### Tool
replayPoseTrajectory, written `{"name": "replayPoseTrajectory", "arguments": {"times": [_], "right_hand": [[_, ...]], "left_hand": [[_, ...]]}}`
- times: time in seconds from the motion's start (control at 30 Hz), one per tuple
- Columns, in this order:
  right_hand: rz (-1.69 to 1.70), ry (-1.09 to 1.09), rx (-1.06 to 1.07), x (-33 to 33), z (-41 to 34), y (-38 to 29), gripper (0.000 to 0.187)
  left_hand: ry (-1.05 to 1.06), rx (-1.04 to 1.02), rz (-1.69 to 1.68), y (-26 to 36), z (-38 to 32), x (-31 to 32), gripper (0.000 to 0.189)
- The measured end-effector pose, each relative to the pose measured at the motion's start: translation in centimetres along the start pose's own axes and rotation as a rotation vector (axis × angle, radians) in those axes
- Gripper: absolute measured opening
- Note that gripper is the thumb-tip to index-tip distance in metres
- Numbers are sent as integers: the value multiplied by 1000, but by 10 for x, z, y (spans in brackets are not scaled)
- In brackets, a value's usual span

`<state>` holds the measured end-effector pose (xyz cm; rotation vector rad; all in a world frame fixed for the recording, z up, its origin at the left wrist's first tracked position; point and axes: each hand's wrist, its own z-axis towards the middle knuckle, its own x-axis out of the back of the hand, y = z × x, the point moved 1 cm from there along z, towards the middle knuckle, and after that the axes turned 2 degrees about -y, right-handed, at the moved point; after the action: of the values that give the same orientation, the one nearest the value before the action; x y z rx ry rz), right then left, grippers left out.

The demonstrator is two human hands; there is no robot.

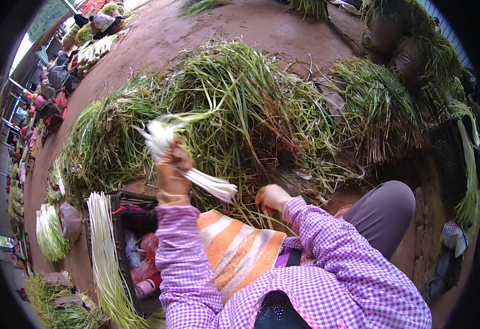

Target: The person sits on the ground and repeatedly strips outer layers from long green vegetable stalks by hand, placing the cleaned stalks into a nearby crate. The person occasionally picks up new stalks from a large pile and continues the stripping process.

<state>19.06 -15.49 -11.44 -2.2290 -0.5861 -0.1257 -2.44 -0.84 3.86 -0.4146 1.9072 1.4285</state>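
My left hand (175, 168) is raised over the heap's near left part and is closed around a bunch of white-stemmed green stalks (211, 185), like garlic chives or scallions. The bunch and the fingers are blurred. My right hand (272, 198) is low at the near edge of the heap, its fingers curled; whether it grips anything is hard to see. Before me lies a large heap of long green stalks (231, 90) with brown roots. An orange and white striped towel (240, 251) covers my lap.
At my left stands a black plastic crate (120, 246) holding plastic bags, with a bundle of pale stalks (104, 246) along its rim. Further left are a trimmed bundle (51, 234) and more greens. Another rooted pile (375, 107) lies right. Several people sit at the far left.
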Motion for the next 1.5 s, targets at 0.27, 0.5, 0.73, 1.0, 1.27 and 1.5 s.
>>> {"name": "replayPoseTrajectory", "arguments": {"times": [0.27,0.5,0.73,1.0,1.27,1.5], "right_hand": [[-329,467,-145,54,97,-18,43],[-8,711,403,67,49,-52,22],[407,342,165,52,-6,-67,19],[189,65,183,16,-22,-61,18],[72,19,210,-3,-33,-56,16],[-26,-125,302,-19,-37,-36,28]], "left_hand": [[82,326,35,-30,24,8,25],[85,437,97,-56,3,38,32],[191,252,393,-49,-2,13,27],[348,134,430,-29,-4,5,18],[271,231,540,-62,-10,17,23],[301,518,553,-83,2,24,20]]}}
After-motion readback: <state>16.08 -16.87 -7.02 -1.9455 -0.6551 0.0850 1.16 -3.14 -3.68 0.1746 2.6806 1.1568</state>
